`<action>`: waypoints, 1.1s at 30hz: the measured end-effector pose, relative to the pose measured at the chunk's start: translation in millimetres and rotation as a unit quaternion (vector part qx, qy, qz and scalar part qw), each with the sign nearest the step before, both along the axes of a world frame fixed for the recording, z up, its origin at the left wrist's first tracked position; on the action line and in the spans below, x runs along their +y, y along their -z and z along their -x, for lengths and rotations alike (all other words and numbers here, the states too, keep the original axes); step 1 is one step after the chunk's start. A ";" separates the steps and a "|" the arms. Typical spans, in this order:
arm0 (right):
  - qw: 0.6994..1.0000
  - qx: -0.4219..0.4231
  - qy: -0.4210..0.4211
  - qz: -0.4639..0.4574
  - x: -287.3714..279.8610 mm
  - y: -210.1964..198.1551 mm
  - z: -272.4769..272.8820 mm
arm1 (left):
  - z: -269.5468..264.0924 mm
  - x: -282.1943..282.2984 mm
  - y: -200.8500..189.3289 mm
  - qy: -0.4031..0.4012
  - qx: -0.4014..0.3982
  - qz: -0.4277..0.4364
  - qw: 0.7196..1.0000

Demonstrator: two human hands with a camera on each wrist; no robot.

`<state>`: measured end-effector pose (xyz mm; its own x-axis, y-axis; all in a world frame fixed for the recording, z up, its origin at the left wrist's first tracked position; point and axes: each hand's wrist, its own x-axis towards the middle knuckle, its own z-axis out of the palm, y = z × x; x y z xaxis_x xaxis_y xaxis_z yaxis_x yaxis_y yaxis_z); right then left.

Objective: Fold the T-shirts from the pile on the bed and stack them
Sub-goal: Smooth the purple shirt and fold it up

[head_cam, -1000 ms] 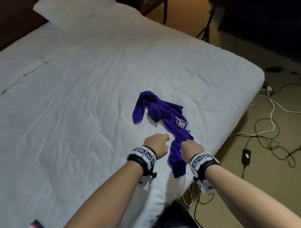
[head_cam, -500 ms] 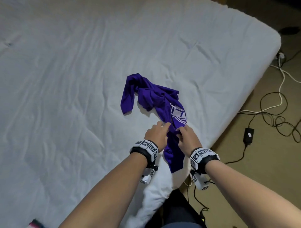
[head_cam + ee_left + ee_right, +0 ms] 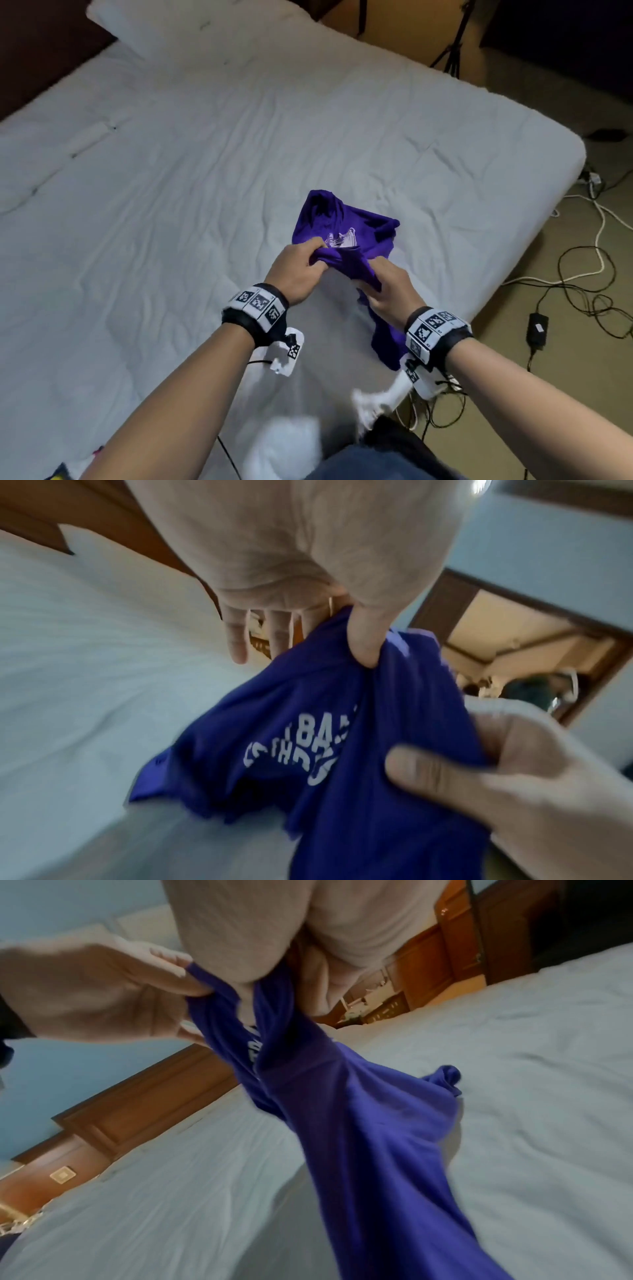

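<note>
Purple T-shirt point(image 3: 346, 228) now lifted, bunched, white lettering

1. Pillow point(image 3: 191, 27) – at head end of bed point(image 3: 171, 205).
2. Cables point(image 3: 582, 274) – floor, right of bed.
3. Power adapter point(image 3: 537, 330) – floor, among cables.
4. Tripod legs point(image 3: 452, 51) – beyond bed's far right side.

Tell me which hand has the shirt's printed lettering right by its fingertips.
The left hand: it grips the purple shirt beside the white print, while the right hand holds plain fabric nearer the person.
</note>
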<state>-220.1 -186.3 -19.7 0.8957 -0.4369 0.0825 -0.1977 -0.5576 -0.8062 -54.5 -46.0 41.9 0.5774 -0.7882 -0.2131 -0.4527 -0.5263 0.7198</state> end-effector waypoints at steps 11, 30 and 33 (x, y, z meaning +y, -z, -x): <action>0.995 -0.006 0.003 -0.103 71.1 -84.6 -19.1 | -12.5 89.6 -105.7 -0.109 0.087 0.174 0.975; 0.995 0.089 -0.009 -0.034 86.7 -102.3 -4.2 | -16.0 140.9 -130.0 -0.166 0.154 0.162 0.960; 0.995 0.004 -0.018 -0.095 93.7 -113.7 -3.8 | -28.1 146.4 -138.2 -0.188 -0.039 0.046 0.980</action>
<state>-216.3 -92.6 94.0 0.9117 -0.4108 -0.0056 -0.1869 -0.4028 -0.8960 -26.5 100.4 180.1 0.8426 -0.5302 -0.0940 -0.2950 -0.6007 0.7431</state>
